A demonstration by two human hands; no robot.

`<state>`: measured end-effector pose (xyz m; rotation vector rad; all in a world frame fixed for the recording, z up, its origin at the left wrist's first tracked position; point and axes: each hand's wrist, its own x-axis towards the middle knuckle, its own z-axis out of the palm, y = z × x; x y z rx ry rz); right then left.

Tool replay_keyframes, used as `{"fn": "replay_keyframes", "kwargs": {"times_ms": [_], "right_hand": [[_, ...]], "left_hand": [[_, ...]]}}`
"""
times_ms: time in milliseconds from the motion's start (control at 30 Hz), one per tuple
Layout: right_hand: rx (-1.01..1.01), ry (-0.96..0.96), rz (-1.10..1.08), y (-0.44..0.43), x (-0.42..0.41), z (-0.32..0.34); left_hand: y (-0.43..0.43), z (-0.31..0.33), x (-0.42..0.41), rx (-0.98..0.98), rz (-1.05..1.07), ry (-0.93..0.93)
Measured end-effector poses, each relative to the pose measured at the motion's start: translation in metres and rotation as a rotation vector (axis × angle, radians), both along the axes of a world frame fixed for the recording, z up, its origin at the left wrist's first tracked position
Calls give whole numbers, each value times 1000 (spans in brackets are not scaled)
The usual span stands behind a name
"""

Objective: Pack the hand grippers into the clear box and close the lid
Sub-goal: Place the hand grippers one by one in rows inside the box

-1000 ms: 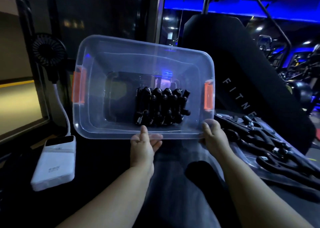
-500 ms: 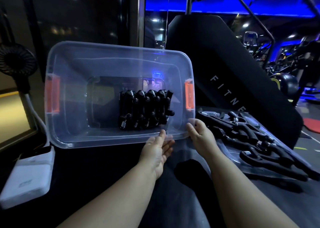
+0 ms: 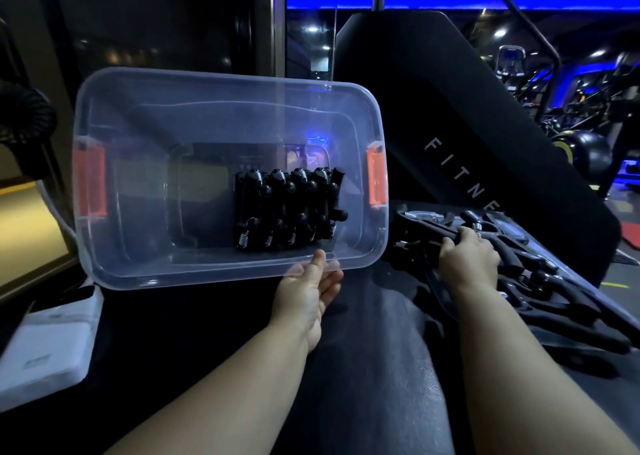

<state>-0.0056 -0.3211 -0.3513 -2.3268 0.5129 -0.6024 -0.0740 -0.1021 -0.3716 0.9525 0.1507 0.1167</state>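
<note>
A clear box with orange side latches is tipped up so its open side faces me. Several black hand grippers lie packed in a row at its right end. My left hand holds the box's near rim, thumb over the edge and fingers underneath. To the right, my right hand grips the handle of a loose black hand gripper in a pile of several more. The pile rests on the clear lid, which lies flat on the bench.
A white power bank lies at the left beside the box, and a small black fan stands behind it. A tall black padded backrest marked FITNE rises behind the pile. I sit on a dark bench.
My right hand let go of the box's rim and moved right onto the pile, closing on a gripper. My left hand slid right along the rim and keeps holding the box.
</note>
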Motion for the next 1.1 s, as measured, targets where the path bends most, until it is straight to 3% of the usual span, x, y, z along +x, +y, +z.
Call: {"fn": "replay_keyframes", "kwargs": {"times_ms": [300,700,1000,1100], "right_hand": [[-40,2,8,5,-1,-1],[-258,237,16,8,-32,17],[-21,149,104,6,-30,10],[-41,239,107,4,-29,11]], "left_hand": [[1,-1,-1,11,16,-5],[1,-2,-1,12,20,-4],[2,-2,-1,-8,36,-5],[4,-3,-1,-24,71,8]]}}
